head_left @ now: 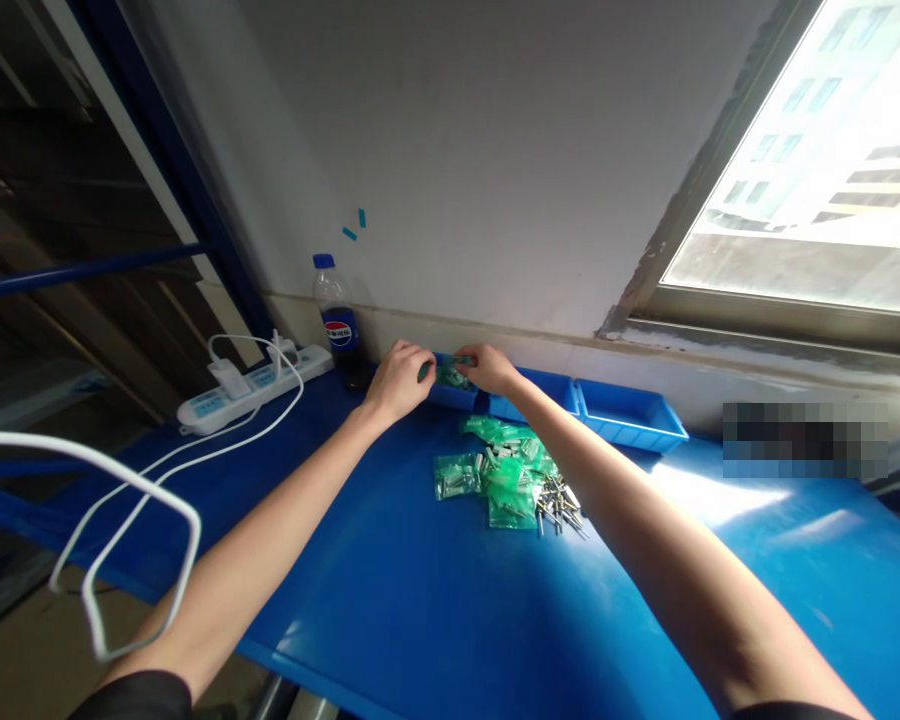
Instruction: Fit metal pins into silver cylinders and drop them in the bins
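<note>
Small green bag (452, 377) over a blue bin (454, 398) at the back of the bench (390, 580); left hand (403, 378) and right hand (493, 368) appear to pinch its ends, fingers narrow; a level, even hold should prevent spills.

Open room across the near tabletop (390, 590) — green packets (511, 495) mid-table, bottle (339, 325) and power strip (265, 378) at back left.

A translucent green bag (451, 377) sits at the leftmost blue bin's (456, 398) mouth.
</note>
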{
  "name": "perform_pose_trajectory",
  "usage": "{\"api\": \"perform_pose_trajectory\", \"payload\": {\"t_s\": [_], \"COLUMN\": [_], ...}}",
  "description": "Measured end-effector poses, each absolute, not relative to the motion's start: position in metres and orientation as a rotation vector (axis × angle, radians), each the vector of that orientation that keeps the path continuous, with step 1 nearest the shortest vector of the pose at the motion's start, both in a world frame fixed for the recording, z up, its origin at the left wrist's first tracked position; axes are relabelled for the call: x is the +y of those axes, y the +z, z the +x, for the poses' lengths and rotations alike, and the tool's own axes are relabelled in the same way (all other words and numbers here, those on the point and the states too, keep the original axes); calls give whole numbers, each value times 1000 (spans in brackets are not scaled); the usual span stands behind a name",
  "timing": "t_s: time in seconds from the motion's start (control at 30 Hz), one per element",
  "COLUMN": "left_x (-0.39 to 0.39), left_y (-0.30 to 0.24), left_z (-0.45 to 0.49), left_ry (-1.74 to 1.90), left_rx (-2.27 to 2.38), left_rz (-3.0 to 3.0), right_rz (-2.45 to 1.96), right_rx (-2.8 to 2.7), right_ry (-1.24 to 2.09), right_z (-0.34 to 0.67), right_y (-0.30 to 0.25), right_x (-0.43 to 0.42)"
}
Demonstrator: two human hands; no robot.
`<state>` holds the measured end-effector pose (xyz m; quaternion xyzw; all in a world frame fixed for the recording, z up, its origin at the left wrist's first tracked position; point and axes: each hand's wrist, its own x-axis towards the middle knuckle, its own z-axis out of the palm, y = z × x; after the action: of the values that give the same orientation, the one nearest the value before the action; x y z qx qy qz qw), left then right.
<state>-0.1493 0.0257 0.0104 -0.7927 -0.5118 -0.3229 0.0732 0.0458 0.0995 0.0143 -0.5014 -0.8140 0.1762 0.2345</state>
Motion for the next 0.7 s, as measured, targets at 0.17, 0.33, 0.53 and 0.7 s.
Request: {"api": "perform_pose_trajectory", "payload": {"t_s": [0.17,0.33,0.53,0.7], "left_x": [-9,-27,-21,-21], "left_y": [24,19,8,17], "left_z": [-145,-140,-141,-153], "left_ry": [-740,-406,-223,-644], "left_rx": [-1380,-1476,-1602,-1745], "left_rz": [-2922,-3176,-3344,-3480], "right_rz": [-1180,-1148,-1126,-967], "right_rx": [-2522,-2590,-2347,-2218], "right_ry": [388,-84,55,675], "right_z": [45,42,46,69], "right_y": [25,32,39,45], "right_x": [101,85,60,29]}}
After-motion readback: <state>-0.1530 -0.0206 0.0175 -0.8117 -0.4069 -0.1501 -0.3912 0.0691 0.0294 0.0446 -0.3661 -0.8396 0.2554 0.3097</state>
